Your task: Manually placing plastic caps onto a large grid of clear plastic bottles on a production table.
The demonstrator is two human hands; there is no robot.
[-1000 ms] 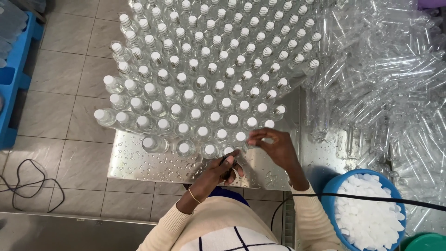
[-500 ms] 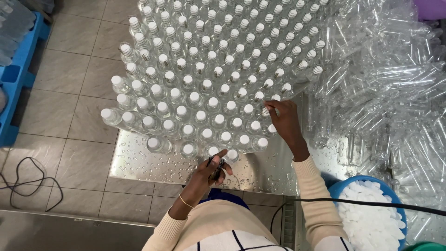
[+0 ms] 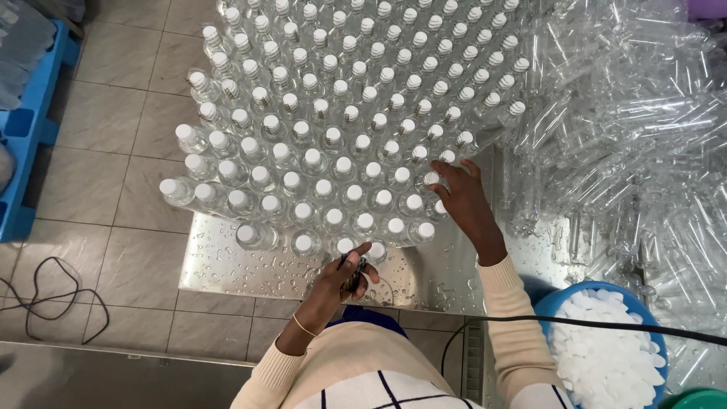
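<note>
Left hand [image 3: 342,279] low at the near edge of the wet metal desk [image 3: 227,265], fingers curled shut around a small dark object [image 3: 353,274], too small to tell what; touching the nearest capped bottle [image 3: 376,251] of the front row. Right hand [image 3: 458,201] farther in, at the right flank of the packed block of clear bottles with white caps [image 3: 333,136], fingers spread and loosely bent, fingertips on a cap [image 3: 431,179] at the block's edge; nothing fully gripped.

Bare, droplet-covered strip of desk between front row and near edge. Left side of the block flush with, partly beyond, the desk's left edge over the tiled floor [image 3: 113,113]. To the right, a heap of uncapped clear bottles [image 3: 628,136] just beside the right hand. Blue tub of white caps [image 3: 602,356] near the right elbow, black cable [image 3: 606,326] crossing above it.
</note>
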